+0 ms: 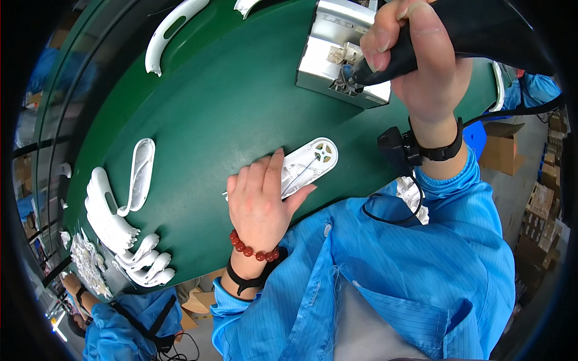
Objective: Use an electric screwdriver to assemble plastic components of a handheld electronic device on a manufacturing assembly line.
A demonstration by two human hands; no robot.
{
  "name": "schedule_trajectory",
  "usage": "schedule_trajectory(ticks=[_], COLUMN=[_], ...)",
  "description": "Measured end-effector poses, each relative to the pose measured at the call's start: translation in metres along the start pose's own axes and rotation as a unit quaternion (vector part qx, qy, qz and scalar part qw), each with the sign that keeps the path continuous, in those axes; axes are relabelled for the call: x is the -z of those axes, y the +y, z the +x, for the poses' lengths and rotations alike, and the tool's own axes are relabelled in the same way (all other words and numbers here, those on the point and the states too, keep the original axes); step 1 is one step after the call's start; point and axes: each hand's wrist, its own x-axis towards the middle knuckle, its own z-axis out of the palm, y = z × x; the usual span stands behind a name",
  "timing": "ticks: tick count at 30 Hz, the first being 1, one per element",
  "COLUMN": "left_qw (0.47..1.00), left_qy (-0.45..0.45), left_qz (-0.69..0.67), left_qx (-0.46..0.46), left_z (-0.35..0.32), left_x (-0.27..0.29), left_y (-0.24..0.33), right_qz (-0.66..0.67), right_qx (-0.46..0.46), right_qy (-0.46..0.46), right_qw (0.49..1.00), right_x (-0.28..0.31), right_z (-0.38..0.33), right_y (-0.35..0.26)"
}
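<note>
On the green table lies a white plastic housing (310, 159), long and round-ended, with a yellowish round spoked part and a thin wire at its right end. My left hand (260, 195) lies across it and holds it down, fingers over the far edge and thumb by the near edge; the palm hides its left part. My right hand (431, 57) is closed around a black electric screwdriver (397, 60), pointing down and left. The screwdriver's tip is at the front opening of a silver metal box (319, 57), likely a screw feeder; whether it touches a screw I cannot tell.
Curved white shells (102, 204) and an open white shell half (141, 171) lie at the left, by a heap of small white parts (89, 265). Another shell (168, 33) lies at the far side. A black cable (512, 112) runs right. A co-worker in blue (129, 328) is at lower left.
</note>
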Motion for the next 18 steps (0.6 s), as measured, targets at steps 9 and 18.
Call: schedule_trajectory(ticks=[9,18], left_qw=[1.000,1.000], left_qy=[0.005,0.025], left_qz=[-0.009,-0.003], left_qx=[0.001,-0.001], left_z=[-0.003,-0.005], left_x=[-0.001,-0.005], left_y=[-0.002,-0.003], right_qz=[0.115,0.073], right_qx=[-0.042,-0.132], right_qy=[0.066,-0.102], right_qw=[0.990,0.983], right_x=[-0.003,-0.022], right_z=[-0.020,-0.056], right_y=[-0.010,-0.001])
